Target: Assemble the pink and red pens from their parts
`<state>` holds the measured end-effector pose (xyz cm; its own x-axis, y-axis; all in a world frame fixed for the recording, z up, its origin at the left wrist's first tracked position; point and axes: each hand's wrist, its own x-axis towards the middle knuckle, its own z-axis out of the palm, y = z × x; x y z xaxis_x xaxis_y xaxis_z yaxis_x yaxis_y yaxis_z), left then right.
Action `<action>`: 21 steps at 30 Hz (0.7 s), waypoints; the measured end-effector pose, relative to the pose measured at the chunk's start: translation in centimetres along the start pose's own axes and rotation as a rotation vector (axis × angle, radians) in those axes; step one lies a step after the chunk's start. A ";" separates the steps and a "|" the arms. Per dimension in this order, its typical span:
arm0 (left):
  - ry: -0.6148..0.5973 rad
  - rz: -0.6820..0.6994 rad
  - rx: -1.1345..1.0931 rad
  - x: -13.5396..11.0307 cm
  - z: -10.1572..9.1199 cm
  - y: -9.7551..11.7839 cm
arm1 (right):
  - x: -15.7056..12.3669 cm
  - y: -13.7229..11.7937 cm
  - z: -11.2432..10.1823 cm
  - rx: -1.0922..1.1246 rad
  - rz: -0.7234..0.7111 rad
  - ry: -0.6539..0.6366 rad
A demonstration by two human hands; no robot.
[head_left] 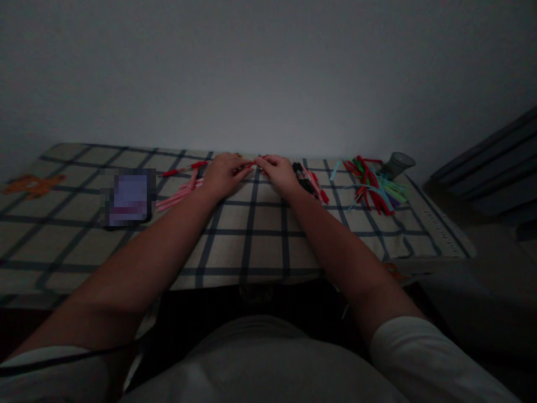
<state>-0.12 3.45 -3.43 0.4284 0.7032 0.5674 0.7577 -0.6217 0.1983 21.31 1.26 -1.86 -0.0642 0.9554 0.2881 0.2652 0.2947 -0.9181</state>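
Observation:
My left hand [225,173] and my right hand [277,170] meet near the far edge of the table. Between their fingertips is a small, thin red piece [253,163], mostly covered by the fingers; its exact kind is unclear in the dim light. Both hands look closed in a pinch on it. Beside my left hand lie several pink strips [178,196] and a red pen-like stick [181,169]. Close to my right hand are black markers [302,176], with pink and red sticks [323,193] alongside.
A checked cloth [264,246] covers the table, which stands against a pale wall. On the right, a pile of colourful strips [380,196] lies by a grey cup [398,162]. A blurred-out device with a screen [131,196] is on the left.

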 end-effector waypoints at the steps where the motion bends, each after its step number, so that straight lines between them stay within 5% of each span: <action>1: 0.005 0.000 -0.001 0.0 0.1 0.0 | 0.0 0.0 0.0 0.001 -0.007 -0.002; 21: -0.064 -0.033 0.008 0.0 -0.8 0.8 | -0.2 -0.4 -0.1 0.012 0.001 -0.036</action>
<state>0.09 2.66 -2.67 0.4336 0.7440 0.5084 0.7759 -0.5952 0.2093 21.28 0.99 -1.57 -0.0988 0.9557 0.2772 0.2537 0.2936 -0.9216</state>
